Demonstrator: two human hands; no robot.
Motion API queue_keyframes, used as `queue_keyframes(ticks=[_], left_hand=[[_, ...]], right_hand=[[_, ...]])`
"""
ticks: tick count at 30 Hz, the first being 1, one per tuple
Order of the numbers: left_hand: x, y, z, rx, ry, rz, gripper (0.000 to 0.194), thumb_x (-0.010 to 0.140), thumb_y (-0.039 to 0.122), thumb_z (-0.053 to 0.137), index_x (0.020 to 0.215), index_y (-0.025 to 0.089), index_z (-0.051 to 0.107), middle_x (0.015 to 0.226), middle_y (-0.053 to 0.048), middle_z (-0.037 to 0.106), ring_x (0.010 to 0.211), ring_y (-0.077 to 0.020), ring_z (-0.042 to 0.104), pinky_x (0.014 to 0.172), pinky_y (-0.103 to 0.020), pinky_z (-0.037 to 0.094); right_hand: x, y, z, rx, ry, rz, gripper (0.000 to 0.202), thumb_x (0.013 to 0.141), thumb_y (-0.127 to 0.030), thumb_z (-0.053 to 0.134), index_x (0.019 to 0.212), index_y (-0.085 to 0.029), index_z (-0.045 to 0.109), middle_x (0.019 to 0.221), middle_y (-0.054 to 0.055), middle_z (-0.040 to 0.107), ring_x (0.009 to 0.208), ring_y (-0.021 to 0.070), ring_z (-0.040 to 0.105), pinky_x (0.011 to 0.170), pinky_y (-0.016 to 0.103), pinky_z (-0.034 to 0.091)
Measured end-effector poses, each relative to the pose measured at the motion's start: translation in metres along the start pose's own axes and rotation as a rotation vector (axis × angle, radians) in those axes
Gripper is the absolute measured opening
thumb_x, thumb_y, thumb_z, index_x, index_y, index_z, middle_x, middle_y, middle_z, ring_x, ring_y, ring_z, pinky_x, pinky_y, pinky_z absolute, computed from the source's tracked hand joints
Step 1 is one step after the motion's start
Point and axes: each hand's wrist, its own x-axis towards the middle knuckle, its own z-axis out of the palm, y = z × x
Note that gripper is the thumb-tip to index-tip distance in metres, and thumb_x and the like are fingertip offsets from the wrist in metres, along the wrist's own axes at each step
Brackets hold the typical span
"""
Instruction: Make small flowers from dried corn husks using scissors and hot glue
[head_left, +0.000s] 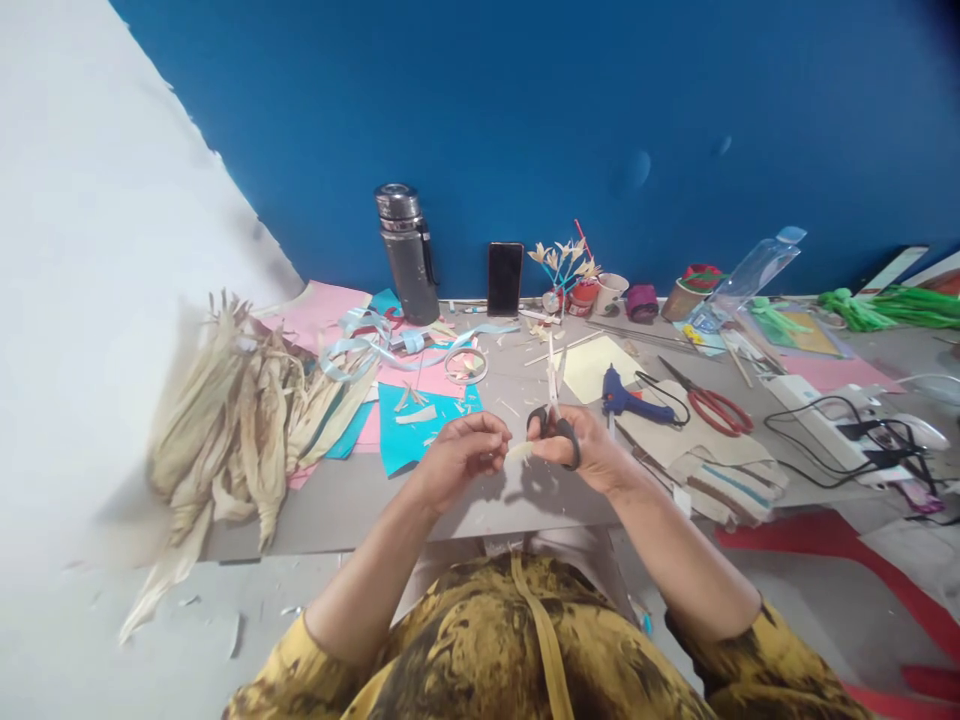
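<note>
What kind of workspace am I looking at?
Probably a small craft workshop: dried husks, a blue glue gun, and red-handled scissors share one table against a blue wall.

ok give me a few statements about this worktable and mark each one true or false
1. The right hand holds the black-handled scissors. True.
2. The phone lies face down beneath the dried husks. False: it stands upright by the blue wall, well to the right of the husks.
3. The red-handled scissors lie to the right of the blue glue gun. True.
4. The clear plastic bottle stands straight up. False: it is tilted, with its blue cap at the raised end.
5. The glue gun is in the left hand. False: it lies on the table.
</note>
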Motion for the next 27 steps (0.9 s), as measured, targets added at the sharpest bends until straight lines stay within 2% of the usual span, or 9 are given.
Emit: queue_keyframes(ticks=[3,6,8,10,14,18,20,23,27], left_hand=[[0.0,0.001,-0.002,0.026,0.009,0.08,0.027,0.072,0.033,0.076,0.06,0.015,0.06,0.056,0.0,0.054,0.049,-0.0095,0.049,0.049,-0.022,0.037],[-0.004,0.001,-0.005,0.188,0.083,0.184,0.02,0.071,0.032,0.08,0.074,0.016,0.068,0.059,0.0,0.06,0.051,-0.0104,0.051,0.052,-0.022,0.039],[-0.007,0.001,-0.006,0.266,0.101,0.206,0.021,0.074,0.034,0.079,0.074,0.016,0.069,0.051,0.001,0.057,0.046,-0.0095,0.048,0.05,-0.021,0.038],[-0.009,0.003,-0.006,0.274,0.049,0.188,0.024,0.074,0.036,0.079,0.069,0.016,0.067,0.048,0.001,0.055,0.044,-0.0089,0.046,0.049,-0.021,0.037],[-0.007,0.006,-0.006,0.222,-0.139,0.059,0.024,0.07,0.036,0.082,0.074,0.016,0.07,0.061,-0.002,0.061,0.051,-0.0103,0.054,0.05,-0.021,0.039],[-0.005,0.008,-0.004,0.268,-0.194,-0.039,0.019,0.066,0.028,0.083,0.069,0.015,0.07,0.056,-0.001,0.059,0.047,-0.008,0.051,0.046,-0.018,0.034],[-0.005,0.009,-0.002,0.275,-0.201,-0.06,0.018,0.064,0.025,0.084,0.068,0.015,0.069,0.056,-0.002,0.059,0.047,-0.0082,0.052,0.045,-0.018,0.033],[-0.005,0.009,0.001,0.126,-0.152,-0.049,0.021,0.064,0.026,0.084,0.069,0.015,0.067,0.058,-0.002,0.062,0.046,-0.0086,0.052,0.045,-0.019,0.035],[-0.003,0.008,0.007,-0.164,0.006,0.08,0.029,0.066,0.028,0.083,0.071,0.017,0.058,0.062,0.001,0.06,0.045,-0.0054,0.046,0.047,-0.019,0.033]], right_hand=[[0.0,-0.009,-0.003,-0.034,-0.029,0.013,0.024,0.06,-0.03,0.078,0.076,-0.015,0.066,0.063,-0.002,0.059,0.056,0.0098,0.048,0.051,0.022,0.036],[0.002,-0.012,-0.006,-0.055,-0.057,0.001,0.022,0.062,-0.028,0.077,0.076,-0.015,0.067,0.063,-0.003,0.058,0.055,0.0089,0.047,0.051,0.021,0.034],[0.004,-0.012,-0.008,-0.098,-0.092,-0.007,0.02,0.064,-0.028,0.076,0.077,-0.015,0.068,0.063,-0.003,0.058,0.055,0.0087,0.047,0.05,0.02,0.034],[0.007,-0.014,-0.01,-0.147,-0.142,-0.001,0.019,0.065,-0.027,0.075,0.078,-0.015,0.069,0.064,-0.003,0.058,0.056,0.0089,0.048,0.05,0.02,0.035],[0.013,-0.022,-0.01,-0.226,-0.245,0.012,0.018,0.064,-0.023,0.073,0.08,-0.015,0.069,0.065,-0.004,0.06,0.057,0.0093,0.05,0.052,0.02,0.038],[0.018,-0.03,-0.011,-0.261,-0.304,0.012,0.019,0.065,-0.025,0.074,0.081,-0.015,0.069,0.063,-0.004,0.06,0.056,0.0098,0.051,0.052,0.021,0.038],[0.018,-0.03,-0.011,-0.259,-0.289,-0.005,0.02,0.066,-0.027,0.075,0.081,-0.015,0.069,0.064,-0.004,0.06,0.057,0.0101,0.051,0.053,0.021,0.038],[0.014,-0.024,-0.007,-0.199,-0.153,-0.064,0.026,0.068,-0.036,0.077,0.082,-0.016,0.068,0.066,-0.002,0.06,0.058,0.0107,0.05,0.053,0.022,0.038],[-0.001,0.001,0.009,-0.094,-0.053,-0.174,0.054,0.076,-0.067,0.068,0.087,-0.014,0.067,0.074,0.006,0.066,0.063,0.0144,0.054,0.056,0.025,0.041]])
